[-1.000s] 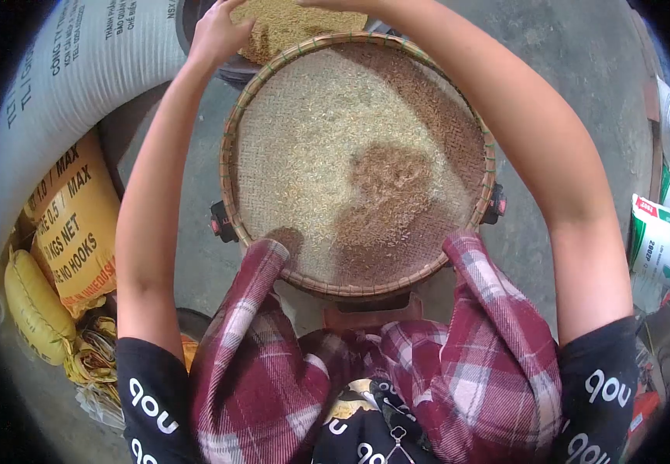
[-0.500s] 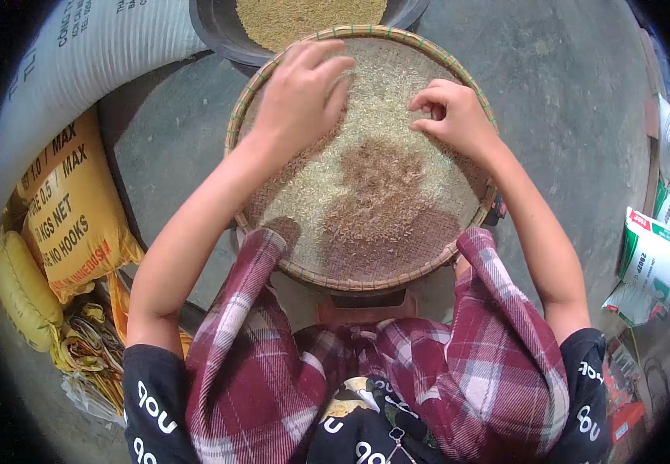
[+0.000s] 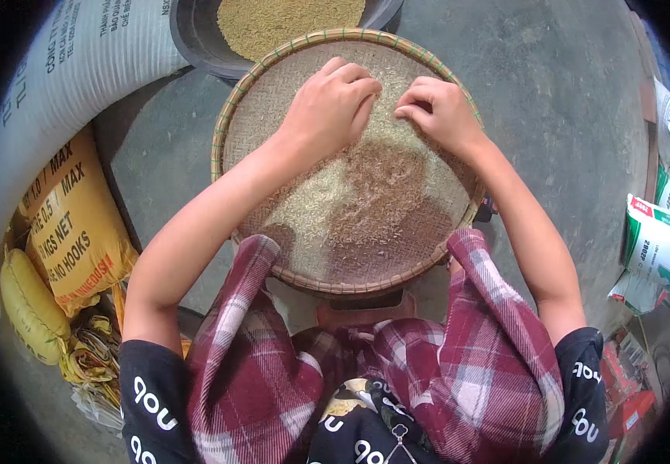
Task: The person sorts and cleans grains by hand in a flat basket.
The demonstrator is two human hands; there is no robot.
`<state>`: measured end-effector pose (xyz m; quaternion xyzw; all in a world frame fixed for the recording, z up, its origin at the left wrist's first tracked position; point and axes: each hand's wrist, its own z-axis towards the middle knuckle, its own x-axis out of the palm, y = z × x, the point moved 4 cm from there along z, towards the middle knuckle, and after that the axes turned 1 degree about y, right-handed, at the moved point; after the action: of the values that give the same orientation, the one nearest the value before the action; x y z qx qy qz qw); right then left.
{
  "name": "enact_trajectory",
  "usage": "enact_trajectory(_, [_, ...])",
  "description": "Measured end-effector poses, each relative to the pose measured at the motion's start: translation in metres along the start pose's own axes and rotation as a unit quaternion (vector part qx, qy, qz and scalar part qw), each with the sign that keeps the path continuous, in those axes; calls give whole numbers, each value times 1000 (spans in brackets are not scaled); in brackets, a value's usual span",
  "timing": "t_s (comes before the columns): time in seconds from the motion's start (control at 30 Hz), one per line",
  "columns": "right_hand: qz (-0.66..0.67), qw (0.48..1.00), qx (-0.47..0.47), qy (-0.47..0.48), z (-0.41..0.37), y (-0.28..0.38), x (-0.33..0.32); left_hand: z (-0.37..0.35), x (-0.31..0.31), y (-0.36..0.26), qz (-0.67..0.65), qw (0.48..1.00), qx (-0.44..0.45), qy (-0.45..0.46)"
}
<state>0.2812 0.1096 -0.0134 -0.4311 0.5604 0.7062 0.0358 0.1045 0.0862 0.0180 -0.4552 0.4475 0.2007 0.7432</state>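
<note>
A round woven winnowing basket (image 3: pixel 223 116) rests in front of my knees. Pale grain (image 3: pixel 308 205) is spread over it, with a browner patch of grain or husks (image 3: pixel 385 182) in the middle. Over the upper part of the basket is my left hand (image 3: pixel 335 104), its fingers curled together and pointing right. My right hand (image 3: pixel 443 112) faces it from the right side, thumb and fingers bent into a pinch close to the grain. Whatever lies between the fingers of either hand is too small or hidden to name. A narrow gap separates the two hands.
Behind the basket stands a dark tub (image 3: pixel 184 39) of yellowish grain (image 3: pixel 288 23). A large white sack (image 3: pixel 111 66), an orange-yellow sack (image 3: pixel 80 224) and a yellow bag (image 3: pixel 29 305) sit on the left. At right are white-and-green bags (image 3: pixel 656 251). Plaid trousers (image 3: pixel 258 363) cover my legs.
My left hand has moved right and slightly down, closing its fingers more and coming nearer to my right hand. The view has shifted slightly. More bare weave shows at the basket's upper left.
</note>
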Motion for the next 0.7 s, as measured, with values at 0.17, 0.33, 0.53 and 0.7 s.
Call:
enact_trajectory(0.17, [21, 995, 84, -42, -5, 6, -24, 4, 14, -1, -7, 1000, -11, 12])
enact_trajectory(0.33, [66, 983, 164, -54, 4, 3, -45, 11, 32, -6, -41, 996, -70, 45])
enact_trajectory(0.53, [175, 974, -92, -113, 119, 60, -71, 13, 46, -5, -57, 995, -72, 39])
enact_trajectory(0.7, [75, 976, -127, -162, 143, 99, -63, 14, 48, -2, -62, 994, -84, 39])
